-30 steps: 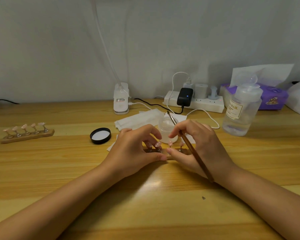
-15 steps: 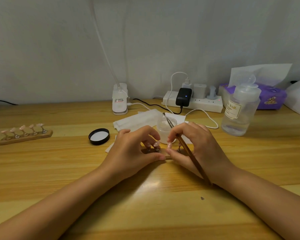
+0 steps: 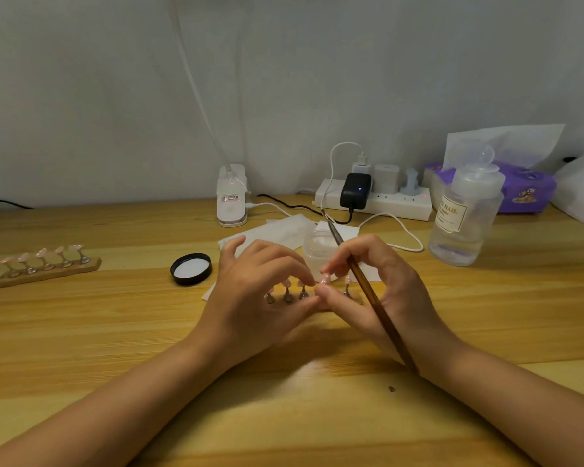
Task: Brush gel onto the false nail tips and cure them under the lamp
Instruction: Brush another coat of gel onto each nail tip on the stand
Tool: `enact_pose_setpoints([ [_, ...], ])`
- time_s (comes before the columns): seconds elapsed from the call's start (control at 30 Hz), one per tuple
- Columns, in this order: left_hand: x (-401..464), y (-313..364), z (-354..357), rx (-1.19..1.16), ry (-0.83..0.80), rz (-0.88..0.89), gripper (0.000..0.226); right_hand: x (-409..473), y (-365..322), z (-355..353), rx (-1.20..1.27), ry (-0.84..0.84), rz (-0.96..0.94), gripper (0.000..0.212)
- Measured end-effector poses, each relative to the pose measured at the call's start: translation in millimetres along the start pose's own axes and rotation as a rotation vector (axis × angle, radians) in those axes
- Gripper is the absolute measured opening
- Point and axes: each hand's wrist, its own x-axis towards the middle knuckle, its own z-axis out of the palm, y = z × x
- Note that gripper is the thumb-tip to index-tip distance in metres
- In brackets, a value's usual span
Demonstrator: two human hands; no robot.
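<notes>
1. Near the counter's point(image 3: 81, 332) middle, the left hand point(image 3: 253, 298) and right hand point(image 3: 378, 291) meet fingertip to fingertip, pinching a false nail tip point(image 3: 325, 279) on the holder.
2. Right hand also grips the brush point(image 3: 368, 291).
3. Behind them stands the open gel jar point(image 3: 317, 247); its black lid point(image 3: 191, 268) lies to the left.
4. Toward the left edge sits a second nail holder point(image 3: 48, 267).

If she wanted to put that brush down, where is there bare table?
Bare wood lies between the nail stand at far left and the black lid, and along the near edge beside both forearms. It is crowded behind her hands: jar, wipes, cables, power strip, bottle.
</notes>
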Motion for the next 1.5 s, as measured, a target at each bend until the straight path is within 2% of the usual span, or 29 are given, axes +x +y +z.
enact_pose_setpoints([
  [0.3,0.7,2.5,-1.0,0.011,0.020,0.027,0.025,-0.4,-2.1,0.8,0.090,-0.011,-0.073,0.031],
  [0.67,0.1,0.5,-0.7,0.006,0.049,0.050,0.021,0.1,-5.6,2.6,0.071,-0.048,-0.114,0.029],
  [0.83,-0.8,-1.1,-1.3,-0.044,0.078,0.027,0.017,0.4,-6.7,0.6,0.061,-0.004,-0.053,0.032],
  [1.0,0.2,-0.9,-0.3,-0.146,0.114,-0.034,0.015,3.0,-6.7,-3.0,0.149,0.092,0.072,0.018],
  [1.07,1.2,-1.7,-0.2,-0.198,0.131,-0.064,0.021,3.6,-6.0,-5.2,0.183,0.105,0.124,0.015],
  [1.3,1.8,-5.4,-0.7,-0.305,0.177,-0.068,0.026,3.7,-5.5,-8.6,0.305,0.190,0.235,0.029],
  [1.5,1.3,-5.6,0.7,-0.254,0.156,-0.062,0.023,20.6,-9.7,-25.2,0.329,0.277,0.257,0.029],
])
